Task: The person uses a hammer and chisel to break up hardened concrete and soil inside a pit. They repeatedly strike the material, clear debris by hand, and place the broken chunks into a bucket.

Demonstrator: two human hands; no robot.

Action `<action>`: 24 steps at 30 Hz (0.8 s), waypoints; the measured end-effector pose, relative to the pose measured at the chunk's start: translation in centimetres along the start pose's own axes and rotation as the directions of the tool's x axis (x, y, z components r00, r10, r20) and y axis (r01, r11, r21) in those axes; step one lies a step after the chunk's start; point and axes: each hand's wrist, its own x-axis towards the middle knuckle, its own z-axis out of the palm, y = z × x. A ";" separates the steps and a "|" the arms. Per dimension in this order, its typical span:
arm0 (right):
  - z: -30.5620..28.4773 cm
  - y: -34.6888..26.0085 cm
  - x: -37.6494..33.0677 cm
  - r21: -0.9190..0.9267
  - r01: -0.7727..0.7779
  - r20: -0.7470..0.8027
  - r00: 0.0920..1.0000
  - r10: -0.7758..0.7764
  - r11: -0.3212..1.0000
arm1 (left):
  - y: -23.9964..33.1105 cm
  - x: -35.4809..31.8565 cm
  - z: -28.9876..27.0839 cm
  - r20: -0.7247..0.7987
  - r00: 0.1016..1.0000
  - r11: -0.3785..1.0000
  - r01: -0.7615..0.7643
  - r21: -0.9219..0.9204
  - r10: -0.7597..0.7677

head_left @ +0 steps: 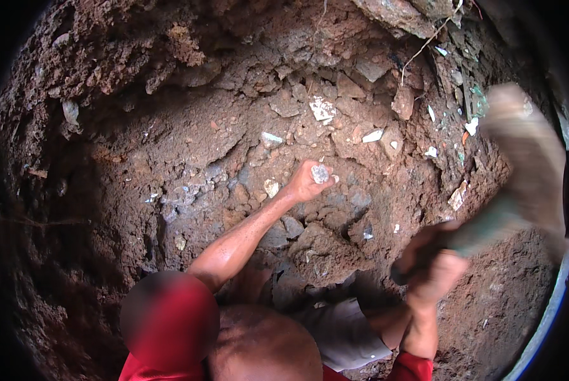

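Two hands work the red earth wall (189,146): the left hand (310,182), at centre, pinches a small pale stone (321,173) in closed fingers against the dirt, while at four o'clock the right hand (432,260) grips a blurred hammer (519,165), raised clear.

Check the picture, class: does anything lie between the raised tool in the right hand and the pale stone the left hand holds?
Nothing visible does. The left hand pinches the pale stone against the rubble; the right hand holds the blurred tool above, with open air between.
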 end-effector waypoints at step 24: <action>-5.4 7.0 -8.0 -0.398 -0.693 0.003 0.654 0.756 0.601 | 1.0 -2.7 3.6 -0.545 0.814 0.980 -0.151 0.133 0.199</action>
